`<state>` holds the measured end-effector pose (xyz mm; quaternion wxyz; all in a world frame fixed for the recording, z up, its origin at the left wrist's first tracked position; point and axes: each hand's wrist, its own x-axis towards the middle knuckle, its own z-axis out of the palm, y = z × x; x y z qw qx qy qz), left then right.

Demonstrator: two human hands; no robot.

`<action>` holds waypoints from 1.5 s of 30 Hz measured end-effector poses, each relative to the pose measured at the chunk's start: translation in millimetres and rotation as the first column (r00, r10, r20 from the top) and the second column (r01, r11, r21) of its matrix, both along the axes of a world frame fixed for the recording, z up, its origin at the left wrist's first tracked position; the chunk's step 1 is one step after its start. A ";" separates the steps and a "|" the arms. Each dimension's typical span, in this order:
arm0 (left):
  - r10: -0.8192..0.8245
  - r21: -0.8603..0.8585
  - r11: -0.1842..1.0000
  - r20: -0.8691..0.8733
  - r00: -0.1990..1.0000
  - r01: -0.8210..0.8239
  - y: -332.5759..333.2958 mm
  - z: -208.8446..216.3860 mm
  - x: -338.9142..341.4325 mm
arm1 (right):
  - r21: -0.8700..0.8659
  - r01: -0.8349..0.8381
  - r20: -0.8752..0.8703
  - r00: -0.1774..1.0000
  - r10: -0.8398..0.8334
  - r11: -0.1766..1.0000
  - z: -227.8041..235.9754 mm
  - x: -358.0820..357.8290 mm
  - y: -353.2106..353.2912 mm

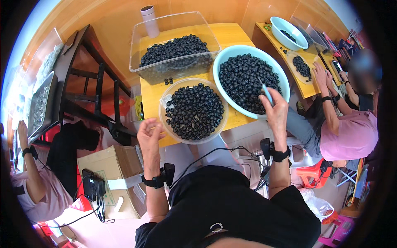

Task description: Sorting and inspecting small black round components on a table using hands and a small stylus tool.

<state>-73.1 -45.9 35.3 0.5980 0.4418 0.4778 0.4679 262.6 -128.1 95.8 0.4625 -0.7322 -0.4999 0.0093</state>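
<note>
My right hand point(276, 108) grips a thin tool with a light blue handle point(267, 94) and a slim metal tip. It is over the right side of a pale blue basin point(219, 68) heaped with small round black pieces point(244, 74), bead-like, with pale centres. My left hand point(149, 133) is at the lower left rim of a round clear tray point(164, 101), fingers apart, with nothing visible in them. More of the black pieces point(194, 109) cover most of that tray. Behind it stands a clear plastic bin point(173, 68) holding a pile of the same pieces.
Several loose pieces point(168, 81) lie on the yellow table point(235, 35). A pink bottle point(149, 22) stands behind the bin. At right, a person in pink point(351, 134) works at another table; at left, another person's arm point(31, 165) reaches to a tray. A cardboard box point(109, 165) is on the floor.
</note>
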 end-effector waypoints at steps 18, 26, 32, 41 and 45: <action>-0.185 -0.310 0.939 -0.091 0.979 0.149 -15.2 -34.9 25.7 | -0.217 -0.386 -0.700 0.701 0.133 0.896 -110.0 -77.7 7.2; -0.108 -0.245 0.965 -0.067 0.992 0.088 -35.5 -39.8 17.5 | -0.205 -0.396 -0.657 0.734 0.174 0.895 -109.2 -93.9 1.0; 0.099 0.019 0.995 0.001 0.995 -0.099 -55.0 -18.4 10.2 | 0.080 -0.395 -0.623 0.697 0.355 0.915 -88.7 -120.2 -8.9; -0.023 -0.173 0.985 -0.082 0.996 0.008 -43.3 -25.4 1.8 | -0.053 -0.415 -0.666 0.692 0.278 0.908 -108.0 -112.6 -6.2; -0.071 -0.228 0.973 -0.095 0.993 0.047 -38.6 -31.3 5.2 | -0.104 -0.385 -0.608 0.755 0.247 0.917 -116.5 -106.7 -4.1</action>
